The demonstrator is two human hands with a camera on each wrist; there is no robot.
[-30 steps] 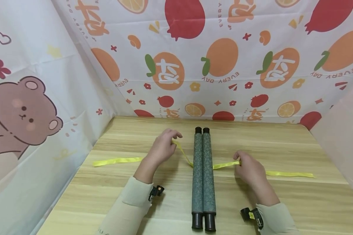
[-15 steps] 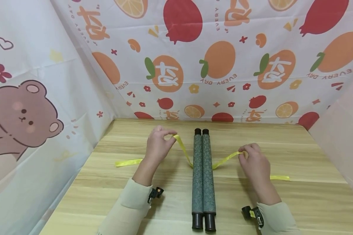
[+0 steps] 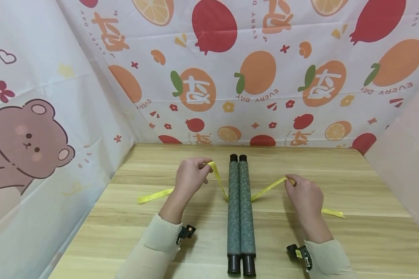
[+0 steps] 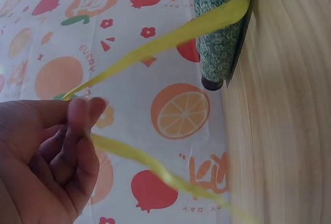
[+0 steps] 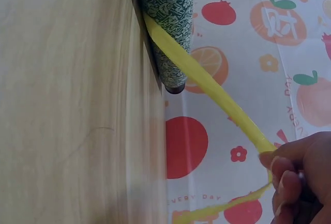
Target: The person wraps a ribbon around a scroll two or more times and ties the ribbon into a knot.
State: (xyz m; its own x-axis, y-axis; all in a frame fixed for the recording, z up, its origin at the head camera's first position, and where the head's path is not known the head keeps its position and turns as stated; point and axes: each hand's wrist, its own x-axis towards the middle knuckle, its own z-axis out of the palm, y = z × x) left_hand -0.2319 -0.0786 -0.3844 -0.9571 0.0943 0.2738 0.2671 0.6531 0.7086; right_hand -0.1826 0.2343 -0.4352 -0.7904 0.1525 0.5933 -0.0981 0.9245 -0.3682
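Two green patterned scroll rolls (image 3: 240, 209) with dark end knobs lie side by side on the table, pointing away from me. A yellow ribbon (image 3: 269, 188) passes beneath them and comes out on both sides. On the left, my left hand (image 3: 192, 176) pinches the ribbon between thumb and fingers, raised off the table. My right hand (image 3: 305, 195) pinches the other side, also lifted. Both wrist views show the ribbon (image 4: 170, 40) rising from under the rolls (image 5: 168, 17) to the fingertips. The loose ends trail down past each hand onto the wood.
The wooden table (image 3: 202, 240) lies under everything. A white cloth (image 3: 223, 77) printed with fruit hangs along its back edge, and another with a bear (image 3: 31, 135) hangs on the left. A small black camera (image 3: 186, 233) sits on each wrist.
Both hands have lifted the ribbon higher, the right hand also shifting outward. The loose ends have been drawn inward, so less ribbon lies on the table. The rolls stay in place.
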